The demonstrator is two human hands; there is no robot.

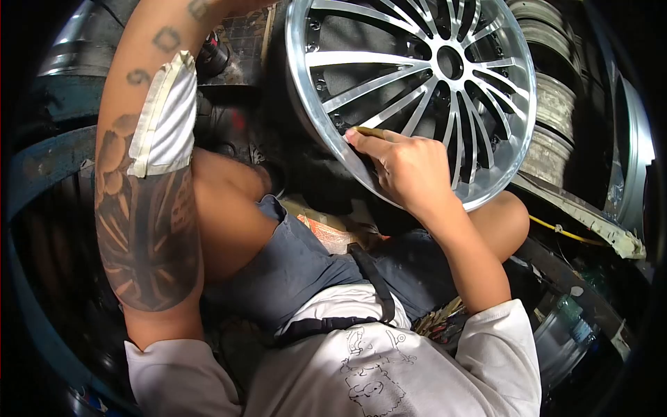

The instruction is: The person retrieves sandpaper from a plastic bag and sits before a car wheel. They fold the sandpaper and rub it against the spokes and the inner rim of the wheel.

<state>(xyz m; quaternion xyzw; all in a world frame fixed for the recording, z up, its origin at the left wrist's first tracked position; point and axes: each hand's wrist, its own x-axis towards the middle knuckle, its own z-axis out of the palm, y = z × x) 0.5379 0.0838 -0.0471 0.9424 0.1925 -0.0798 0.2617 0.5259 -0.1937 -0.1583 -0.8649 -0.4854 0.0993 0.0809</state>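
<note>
A silver multi-spoke car wheel rim (297, 66) with dark gaps between its spokes stands tilted in front of me, near my right knee. My right hand (413, 167) is closed on a small folded olive-brown piece of sandpaper (375, 132), pinched against the lower left of the rim's inner lip. Its fingertips are close to the spoke ends. My left arm reaches up past the rim's left side. Only the base of my left hand (253, 3) shows at the top edge; its fingers are out of frame, so I cannot see what they touch.
Several worn wheels (549, 97) are stacked at the right, beside another rim (636, 153) at the edge. A yellow cable (570, 233) runs below them. A clear bottle (573, 316) lies lower right. Blue metal parts (52, 170) stand at the left.
</note>
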